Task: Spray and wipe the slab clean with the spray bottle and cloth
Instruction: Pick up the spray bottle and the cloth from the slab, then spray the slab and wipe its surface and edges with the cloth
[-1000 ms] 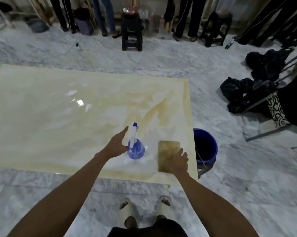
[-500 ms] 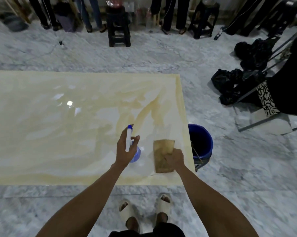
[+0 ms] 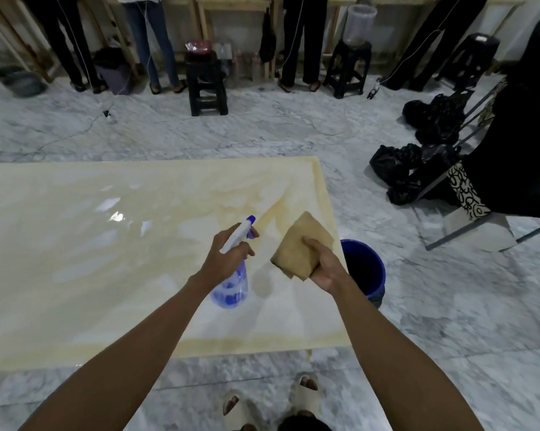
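A large glossy cream-yellow slab (image 3: 107,259) lies flat in front of me, with pale smears near its right end. My left hand (image 3: 228,259) grips the neck of a clear blue spray bottle (image 3: 233,284) with a white and blue head, held lifted above the slab's right part with the nozzle pointing away from me. My right hand (image 3: 323,264) holds a folded tan cloth (image 3: 299,247) raised off the slab, just right of the bottle.
A blue bucket (image 3: 366,272) stands on the marble floor against the slab's right edge. Black bags (image 3: 399,172) and a chair (image 3: 480,225) are at the right. Black stools (image 3: 205,85) and several standing people line the far wall. My sandalled feet are below the near edge.
My left hand closed on the spray bottle and lifted it off the slab. My right hand picked the cloth up from the slab and raised it.
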A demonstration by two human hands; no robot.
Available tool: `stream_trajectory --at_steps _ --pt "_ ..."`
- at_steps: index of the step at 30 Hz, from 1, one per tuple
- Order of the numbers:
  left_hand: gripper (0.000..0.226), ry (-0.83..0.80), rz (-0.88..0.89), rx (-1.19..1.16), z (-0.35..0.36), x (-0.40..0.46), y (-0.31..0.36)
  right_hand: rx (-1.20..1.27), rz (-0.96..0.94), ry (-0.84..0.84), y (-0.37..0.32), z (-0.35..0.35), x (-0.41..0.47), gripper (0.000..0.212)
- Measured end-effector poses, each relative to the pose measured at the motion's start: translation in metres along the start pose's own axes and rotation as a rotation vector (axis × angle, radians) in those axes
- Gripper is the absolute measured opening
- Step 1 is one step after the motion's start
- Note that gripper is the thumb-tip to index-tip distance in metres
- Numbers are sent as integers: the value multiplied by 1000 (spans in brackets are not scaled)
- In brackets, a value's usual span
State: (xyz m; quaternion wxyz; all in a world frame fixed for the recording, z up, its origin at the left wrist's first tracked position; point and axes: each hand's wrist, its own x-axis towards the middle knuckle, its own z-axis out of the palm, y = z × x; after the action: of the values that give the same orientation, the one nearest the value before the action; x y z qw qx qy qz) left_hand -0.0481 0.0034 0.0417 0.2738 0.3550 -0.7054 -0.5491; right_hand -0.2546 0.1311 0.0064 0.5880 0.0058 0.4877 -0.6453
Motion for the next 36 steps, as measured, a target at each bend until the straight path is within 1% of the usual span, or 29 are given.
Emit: stream_trajectory --at_steps 2,4,6,7,8,9,11,12,15,16,19,21,24,26,28,29,30,31,33,36 --pt "30 -62 -44 4 -14 3 22 -100 -55 -44 -12 26 -4 33" --pt "29 -160 -56 44 -25 4 45 -202 -106 -97 -20 49 -6 34" --pt "27 -221 -71 68 -33 2 65 -193 -113 -88 -25 67 -3 39" --pt "34 -229 -79 74 -37 2 72 -168 -111 -73 -27 75 -3 42" --pt "37 -229 -82 78 -40 2 77 -154 -115 -67 -28 83 -2 45" --pt "32 -232 -102 92 -42 5 79 -155 -120 -71 -29 89 0 49" --pt "12 -230 -135 112 -48 10 81 -161 -143 -74 -31 100 4 58" --pt "9 -224 -146 113 -50 13 80 -152 -146 -73 -32 105 4 62" --pt "10 -204 -150 120 -53 23 86 -94 -156 -73 -38 110 11 71" --pt "12 -193 -158 109 -53 27 88 -79 -164 -80 -43 109 15 71" --pt "14 -155 -231 103 -48 41 91 -36 -156 -86 -59 108 30 59" --pt "12 -152 -248 111 -41 55 91 -17 -145 -75 -70 105 44 59" --pt "18 -168 -263 122 -29 82 85 -16 -123 -90 -84 100 69 60" --pt "18 -168 -321 118 -18 101 82 -15 -98 -88 -95 95 85 57" --pt "23 -166 -390 125 -6 118 81 -19 -81 -80 -105 87 104 55" --pt "19 -163 -424 125 0 127 80 -26 -71 -69 -109 83 115 56" --pt "15 -161 -459 127 5 135 77 -43 -60 -70 -112 79 123 57" --pt "16 -155 -485 127 10 144 73 -67 -50 -74 -115 75 133 58" --pt "11 -148 -519 98 18 159 64 -159 -46 -76 -119 68 148 59" --pt "31 -107 -520 46 27 177 53 -414 -36 -32 -117 52 169 54"
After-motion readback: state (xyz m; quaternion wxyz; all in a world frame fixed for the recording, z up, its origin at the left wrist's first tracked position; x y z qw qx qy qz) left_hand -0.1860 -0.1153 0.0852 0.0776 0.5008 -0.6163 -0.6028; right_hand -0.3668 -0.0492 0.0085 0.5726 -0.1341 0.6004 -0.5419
